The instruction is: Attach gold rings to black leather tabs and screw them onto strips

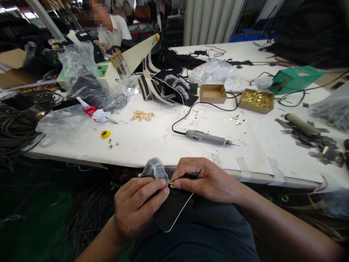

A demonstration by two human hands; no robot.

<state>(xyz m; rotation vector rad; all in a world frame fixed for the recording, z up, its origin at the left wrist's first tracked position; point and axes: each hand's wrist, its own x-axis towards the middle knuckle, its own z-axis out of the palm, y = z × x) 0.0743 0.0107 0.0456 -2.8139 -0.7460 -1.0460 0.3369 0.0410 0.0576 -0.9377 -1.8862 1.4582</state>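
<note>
A black panel with a pale edge rests over my lap, against the front of the table. My left hand is closed on its plastic-wrapped handle, the fingers pressed together over the handle's lower end. Between the thumb and index finger of my right hand is a small gold fitting, held at the end of the handle by the panel. On the table beyond lies a grey electric screwdriver with a thin bit. Loose gold fittings form a small pile to its left.
The white table also bears a yellow ring, an open brown box, a box of gold pieces, a green device and dark scraps. A cable curves behind the screwdriver. A person sits across the table.
</note>
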